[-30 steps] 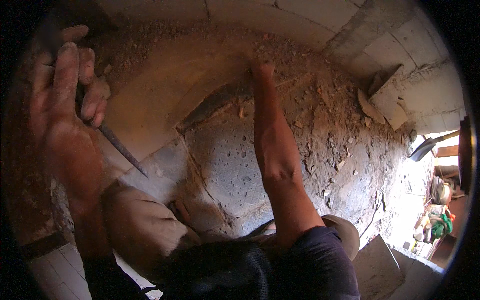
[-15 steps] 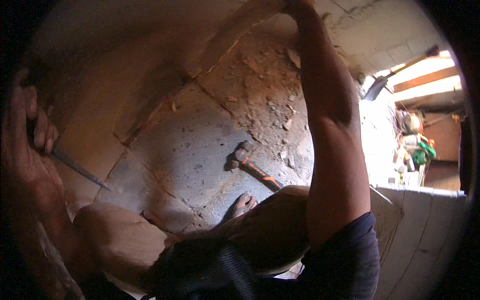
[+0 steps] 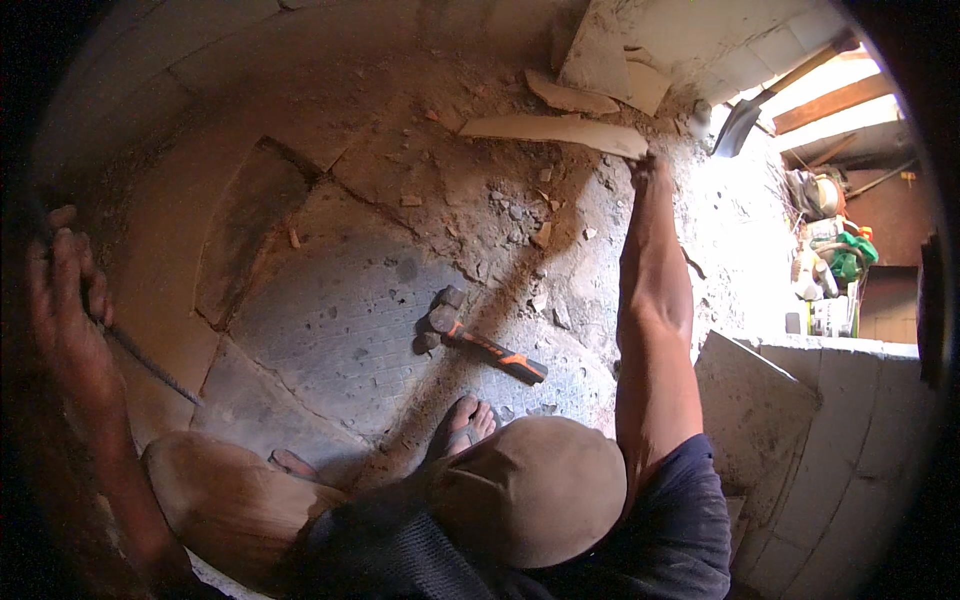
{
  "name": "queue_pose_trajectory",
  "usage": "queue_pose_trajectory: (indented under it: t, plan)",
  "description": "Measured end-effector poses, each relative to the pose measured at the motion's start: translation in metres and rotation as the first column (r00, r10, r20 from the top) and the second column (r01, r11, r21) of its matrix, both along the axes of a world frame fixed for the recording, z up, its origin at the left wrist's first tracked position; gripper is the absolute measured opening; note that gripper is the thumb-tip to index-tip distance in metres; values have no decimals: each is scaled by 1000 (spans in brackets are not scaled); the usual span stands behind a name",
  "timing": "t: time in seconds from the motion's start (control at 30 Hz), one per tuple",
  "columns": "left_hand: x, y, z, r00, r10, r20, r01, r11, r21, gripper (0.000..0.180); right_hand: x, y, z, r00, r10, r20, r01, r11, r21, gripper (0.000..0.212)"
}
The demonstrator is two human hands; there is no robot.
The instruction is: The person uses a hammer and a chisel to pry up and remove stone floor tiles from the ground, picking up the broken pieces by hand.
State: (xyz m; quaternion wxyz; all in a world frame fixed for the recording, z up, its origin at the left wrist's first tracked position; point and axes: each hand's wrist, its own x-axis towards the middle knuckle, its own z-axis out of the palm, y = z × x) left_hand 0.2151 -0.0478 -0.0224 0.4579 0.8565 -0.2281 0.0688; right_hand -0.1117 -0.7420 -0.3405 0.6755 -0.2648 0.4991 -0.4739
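My left hand (image 3: 72,290), at the far left, is closed around a thin dark metal rod (image 3: 150,362) that slants down toward the floor. With my right arm stretched out, my right hand (image 3: 648,168) pinches the right end of a long, pale broken tile piece (image 3: 550,130) low over the rubble; its fingers are small and partly hidden. A hammer (image 3: 485,343) with a black and orange handle lies on the grey floor patch (image 3: 340,290), beyond my sandalled foot (image 3: 468,424).
Dusty rubble (image 3: 520,215) covers the ground ahead. Broken slabs (image 3: 630,60) lean at the far wall, with another tile (image 3: 755,410) at the right. A shovel (image 3: 738,128) stands by the bright opening, near piled bags and a green cloth (image 3: 852,255).
My right hand has come down from the top edge, bringing the tile piece to the right, toward the leaning slabs. My left hand still grips the rod. The whole view has shifted somewhat.
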Motion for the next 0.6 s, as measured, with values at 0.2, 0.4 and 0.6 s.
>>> queue_pose_trajectory:
  t: [0.2, 0.4, 0.6]
  plan:
    - [46, -31, -61, 988, -138, 69, 140, 990, -17, 44, -224, -34, 28, 269, -576, -772, -833, 263, -487, 72]
    - [86, -82, -28, 803, -585, -112, 595, 797, 107, 30, -80, 231, 23, 485, -296, -823, -428, 740, -519, 49]
    - [93, -98, -120, 639, -758, 129, 617, 605, 503, 58, -77, 459, -8, 534, 443, -720, -729, 672, -128, 49]
